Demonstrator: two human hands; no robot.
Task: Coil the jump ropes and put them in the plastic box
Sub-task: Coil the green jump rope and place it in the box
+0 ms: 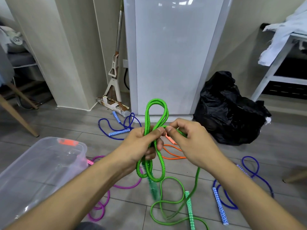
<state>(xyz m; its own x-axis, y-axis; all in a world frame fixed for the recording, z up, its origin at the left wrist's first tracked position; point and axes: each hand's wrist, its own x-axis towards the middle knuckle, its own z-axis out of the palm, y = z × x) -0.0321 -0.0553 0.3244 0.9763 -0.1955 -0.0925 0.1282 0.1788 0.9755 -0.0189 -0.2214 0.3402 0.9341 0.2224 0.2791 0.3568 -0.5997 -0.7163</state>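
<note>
The left hand (141,143) is clenched around several loops of a bright green braided jump rope (156,138), with loops standing up above the fist and more hanging below it; one green patterned handle (152,188) dangles blurred beneath the loops. The right hand (187,141) pinches a strand of the same rope between thumb and forefinger, just beside the left thumb. The rest of the green rope trails down to the grey plank floor (66,125), where it lies in loose curves with its second handle (190,211). The clear plastic box (38,168) with an orange latch stands on the floor to the left of the green rope, near the left forearm. A pink rope (103,208) lies just beside the box's right edge. An orange rope (172,155) lies behind the hands, a blue rope (116,128) lies beyond the green loops toward a white cabinet (174,55), and another blue rope (249,176) lies right of the green one. A black rubbish bag (229,110) sits right of the cabinet.
</note>
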